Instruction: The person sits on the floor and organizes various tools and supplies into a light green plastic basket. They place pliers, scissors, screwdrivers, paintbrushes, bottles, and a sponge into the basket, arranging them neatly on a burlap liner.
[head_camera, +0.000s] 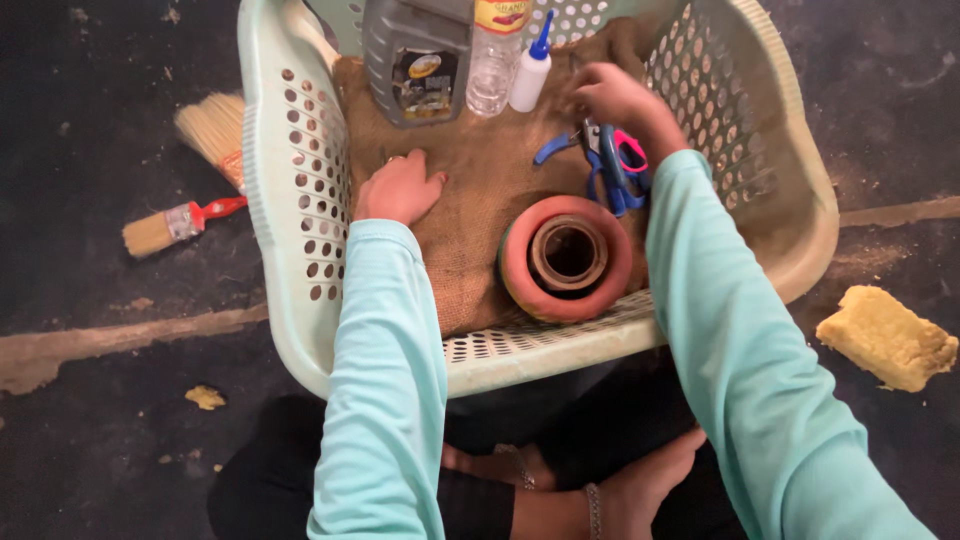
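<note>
Basket (300, 200) lined with burlap (480, 190). Left hand (398, 188) laid flat, open, on burlap. Right hand (612, 98) blurred above pliers (610, 165), grip cannot be told. Pot (566, 258) near; jug (418, 60), bottles far.

Your left hand (398, 187) lies flat on the brown burlap cloth (480, 210) near the left wall of the pale green basket (290, 200). Your right hand (612, 98) is blurred and reaches down at the far right side, just above the blue and pink scissors (615, 165). A round terracotta pot (566, 258) lies near the front edge. At the far wall stand a grey jug (415, 60), a clear bottle (494, 65) and a small white bottle with blue tip (531, 68). On the floor (100, 400), left of the basket, lie two brushes (180, 222); at right, a yellow sponge (885, 337).
</note>
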